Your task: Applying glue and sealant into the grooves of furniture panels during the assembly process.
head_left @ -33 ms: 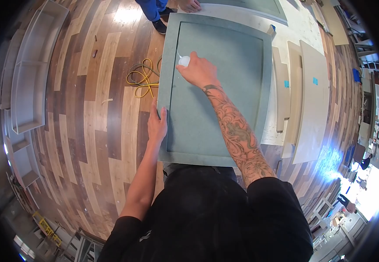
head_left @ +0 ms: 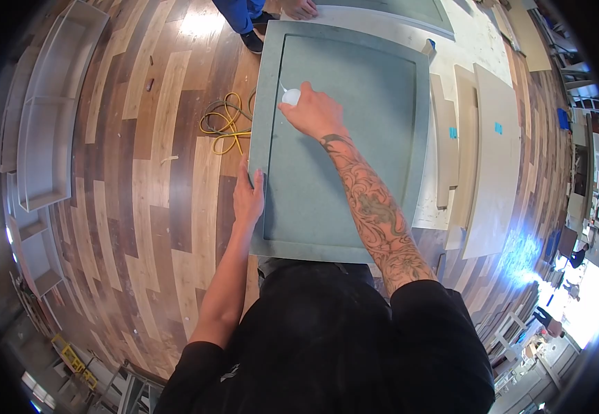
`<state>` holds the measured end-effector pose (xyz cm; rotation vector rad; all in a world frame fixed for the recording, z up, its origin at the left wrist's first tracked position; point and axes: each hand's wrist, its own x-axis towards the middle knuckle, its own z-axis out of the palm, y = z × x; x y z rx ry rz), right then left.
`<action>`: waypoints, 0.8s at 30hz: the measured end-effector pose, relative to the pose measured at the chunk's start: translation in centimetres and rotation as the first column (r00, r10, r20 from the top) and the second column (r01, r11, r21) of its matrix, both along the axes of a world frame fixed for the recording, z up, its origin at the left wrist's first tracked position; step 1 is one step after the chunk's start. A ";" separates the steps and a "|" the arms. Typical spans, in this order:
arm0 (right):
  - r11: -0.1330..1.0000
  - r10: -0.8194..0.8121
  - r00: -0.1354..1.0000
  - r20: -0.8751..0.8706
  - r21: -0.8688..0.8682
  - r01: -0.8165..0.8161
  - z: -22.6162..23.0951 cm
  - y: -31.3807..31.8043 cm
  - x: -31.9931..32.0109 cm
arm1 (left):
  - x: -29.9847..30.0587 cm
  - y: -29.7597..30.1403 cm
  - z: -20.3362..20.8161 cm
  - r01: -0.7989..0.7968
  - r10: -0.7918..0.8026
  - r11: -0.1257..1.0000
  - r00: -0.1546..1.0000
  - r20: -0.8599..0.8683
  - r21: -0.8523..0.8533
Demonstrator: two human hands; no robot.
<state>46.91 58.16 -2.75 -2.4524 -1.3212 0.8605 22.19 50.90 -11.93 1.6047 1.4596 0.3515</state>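
A grey-green cabinet door (head_left: 341, 152) with a raised frame lies flat in front of me. In a closed grip, my right hand (head_left: 316, 114) holds a small white squeeze bottle (head_left: 290, 96), mostly hidden by the fingers. The bottle's thin tip points toward the inner edge of the door's left frame rail; whether it touches cannot be made out. My left hand (head_left: 248, 196) holds the door's left edge, its thumb over the rim and its fingers along the outer side.
Beyond the door are a co-worker's hand (head_left: 300, 8) and blue-trousered legs (head_left: 237, 15). A yellow cord (head_left: 225, 127) lies coiled on the wood-plank floor (head_left: 168, 228). Pale boards (head_left: 496, 165) with blue tape lie at right. White open cabinet boxes (head_left: 45, 148) stand at far left.
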 end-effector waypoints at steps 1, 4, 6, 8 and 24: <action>1.000 0.001 1.000 -0.004 -0.004 -0.001 0.1 0.0 0.0 | 0.0 0.0 0.0 0.001 -0.001 1.000 1.000 0.001 -0.002; 1.000 0.006 1.000 -0.009 -0.012 -0.006 0.2 -0.2 -0.1 | 0.0 0.1 -0.1 0.001 -0.001 1.000 1.000 0.001 -0.005; 1.000 0.011 1.000 -0.011 -0.015 -0.011 0.3 -0.2 -0.2 | -0.1 0.2 -0.3 -0.001 0.001 1.000 1.000 -0.002 -0.007; 1.000 0.013 1.000 -0.014 -0.017 -0.013 0.3 -0.2 -0.2 | -0.2 0.3 -0.5 0.014 -0.014 0.999 1.000 0.004 0.031; 0.999 0.038 0.999 -0.019 -0.016 -0.038 0.2 -0.8 -0.5 | -0.2 0.4 -0.6 0.000 0.001 1.000 1.000 -0.026 0.023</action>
